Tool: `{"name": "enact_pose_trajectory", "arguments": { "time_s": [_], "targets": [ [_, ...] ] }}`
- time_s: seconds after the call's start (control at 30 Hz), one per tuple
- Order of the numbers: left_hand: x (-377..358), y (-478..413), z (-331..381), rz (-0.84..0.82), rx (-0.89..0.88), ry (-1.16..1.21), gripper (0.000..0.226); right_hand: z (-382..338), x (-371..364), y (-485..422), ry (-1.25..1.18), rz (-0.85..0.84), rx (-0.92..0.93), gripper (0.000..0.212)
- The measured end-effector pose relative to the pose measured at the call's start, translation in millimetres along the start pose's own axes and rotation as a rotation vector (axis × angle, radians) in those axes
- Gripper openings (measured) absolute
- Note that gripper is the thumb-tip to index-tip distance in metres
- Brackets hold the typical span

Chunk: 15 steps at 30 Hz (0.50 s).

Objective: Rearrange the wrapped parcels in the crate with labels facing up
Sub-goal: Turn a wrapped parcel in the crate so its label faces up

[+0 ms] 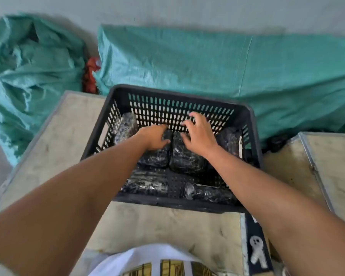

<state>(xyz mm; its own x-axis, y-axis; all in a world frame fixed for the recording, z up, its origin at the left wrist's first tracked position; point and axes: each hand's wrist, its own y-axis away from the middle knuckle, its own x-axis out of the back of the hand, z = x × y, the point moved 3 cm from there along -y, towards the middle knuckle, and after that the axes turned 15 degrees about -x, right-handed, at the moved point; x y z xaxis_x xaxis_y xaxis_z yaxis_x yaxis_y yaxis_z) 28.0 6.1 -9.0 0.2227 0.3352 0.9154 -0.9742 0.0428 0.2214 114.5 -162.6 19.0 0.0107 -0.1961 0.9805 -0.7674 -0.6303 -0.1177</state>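
A black slotted plastic crate (253, 124) stands on a worn table and holds several black parcels wrapped in clear film. Two parcels lie side by side in the middle: the left one (154, 158) and the right one (185, 160). My left hand (153, 137) grips the far end of the left middle parcel. My right hand (198, 134) hovers over the far end of the right one with fingers spread. One parcel (126, 124) leans in the far left corner. Another (230, 141) at the right wall shows a white label on its side. Two more (145, 184) (209, 193) lie near the front wall.
The table (54, 140) has a metal-edged top, and a second table (335, 162) stands to the right across a gap. Large green woven sacks (207, 62) (28, 66) lie behind the crate. A dark strip with a white figure (256, 250) runs along the table's right edge.
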Motion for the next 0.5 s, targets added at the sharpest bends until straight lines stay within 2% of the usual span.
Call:
{"name": "enact_pose_trajectory", "arguments": {
  "time_s": [0.13, 0.2, 0.27, 0.4, 0.5],
  "targets": [
    [-33.1, -4.6, -2.5, -0.108, 0.021, 0.04, 0.076, 14.1, -47.9, 20.4, 0.011, -0.331, -0.082, 0.052],
    [-51.4, -3.8, -2.6, -0.164, 0.014, 0.058, 0.078, 20.9, -65.3, 27.9, 0.004, -0.425, -0.126, 0.059],
    [-66.4, -0.5, -5.8, -0.181, 0.004, 0.032, 0.079, 26.0, -77.5, 33.2, 0.035, -0.484, -0.151, 0.073],
    [-84.4, 7.3, -9.1, -0.147, -0.005, 0.049, 0.083, 32.9, -92.8, 44.6, 0.135, -0.569, -0.139, 0.12],
    [-85.1, 6.0, -8.7, -0.125, 0.002, 0.092, 0.084, 33.5, -98.5, 48.0, 0.195, -0.567, -0.134, 0.134]
  ]
}}
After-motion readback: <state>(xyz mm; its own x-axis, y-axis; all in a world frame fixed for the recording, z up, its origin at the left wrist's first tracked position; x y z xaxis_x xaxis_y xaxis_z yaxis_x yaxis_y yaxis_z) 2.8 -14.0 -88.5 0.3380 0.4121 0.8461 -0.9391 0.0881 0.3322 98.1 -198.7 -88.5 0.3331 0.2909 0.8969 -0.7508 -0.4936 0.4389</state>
